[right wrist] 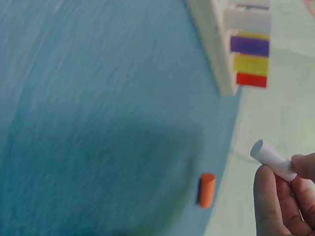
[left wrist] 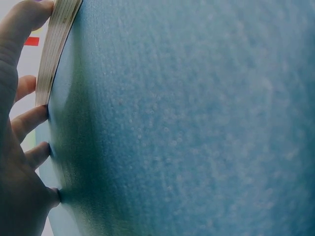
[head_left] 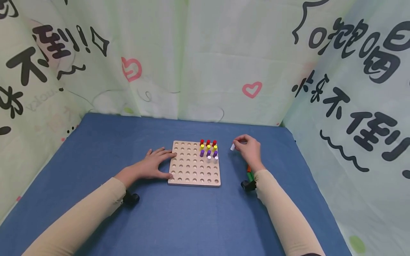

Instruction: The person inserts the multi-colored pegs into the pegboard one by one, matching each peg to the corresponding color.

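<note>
A wooden pegboard (head_left: 189,167) with rows of round holes lies on the blue table. At its far right corner stand red pegs (head_left: 208,142), yellow pegs (head_left: 208,147), purple pegs (head_left: 209,153) and two white pegs (head_left: 209,159). My left hand (head_left: 152,164) rests at the board's left edge, fingers spread, thumb and fingertips touching the rim. Right of the board, my right hand (head_left: 250,149) pinches a white peg (right wrist: 273,160) between thumb and fingers, held tilted above the table.
An orange peg (right wrist: 207,190) and green pegs (head_left: 250,176) lie on the table (head_left: 185,220) beside my right wrist, partly hidden by it. Printed curtains (head_left: 198,64) hang along the table's back and sides. Each wrist carries a black camera (head_left: 248,185).
</note>
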A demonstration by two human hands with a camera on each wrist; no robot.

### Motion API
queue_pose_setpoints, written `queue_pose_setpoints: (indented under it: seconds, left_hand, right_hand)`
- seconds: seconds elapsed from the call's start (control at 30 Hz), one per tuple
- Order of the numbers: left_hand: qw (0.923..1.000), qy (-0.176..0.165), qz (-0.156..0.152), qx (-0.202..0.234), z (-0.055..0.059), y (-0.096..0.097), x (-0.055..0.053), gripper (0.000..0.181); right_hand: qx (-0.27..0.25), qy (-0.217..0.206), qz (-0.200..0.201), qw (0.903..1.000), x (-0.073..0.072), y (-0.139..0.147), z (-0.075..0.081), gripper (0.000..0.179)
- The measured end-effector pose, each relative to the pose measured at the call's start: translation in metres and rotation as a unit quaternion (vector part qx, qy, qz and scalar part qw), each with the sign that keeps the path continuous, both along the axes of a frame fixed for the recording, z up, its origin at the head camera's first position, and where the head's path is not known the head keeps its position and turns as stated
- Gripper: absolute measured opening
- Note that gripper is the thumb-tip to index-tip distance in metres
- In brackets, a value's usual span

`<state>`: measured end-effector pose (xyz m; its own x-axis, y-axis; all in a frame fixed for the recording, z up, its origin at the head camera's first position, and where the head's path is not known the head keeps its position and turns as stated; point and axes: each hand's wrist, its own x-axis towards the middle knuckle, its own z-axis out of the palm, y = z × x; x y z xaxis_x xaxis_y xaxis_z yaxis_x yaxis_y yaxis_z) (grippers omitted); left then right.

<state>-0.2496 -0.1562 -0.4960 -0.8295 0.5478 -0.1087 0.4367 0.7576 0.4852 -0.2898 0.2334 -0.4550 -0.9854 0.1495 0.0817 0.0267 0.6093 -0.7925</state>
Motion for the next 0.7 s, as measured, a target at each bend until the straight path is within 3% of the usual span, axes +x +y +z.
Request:
queue_pose_setpoints:
  seconds: [0.43, 0.7]
  left_hand:
    - [1.0, -0.004, 0.003, -0.005, 0.003, 0.0, 0.001, 0.09]
    - [1.0, -0.004, 0.001, -0.002, 0.003, 0.001, 0.0, 0.089]
  right_hand:
    - [-0.017, 0.024, 0.034, 0.999, 0.014, -0.033, 0.024, 0.02]
    - [-0.002, 0.032, 0.058, 0.9978, 0.023, -0.049, 0.027, 0.019]
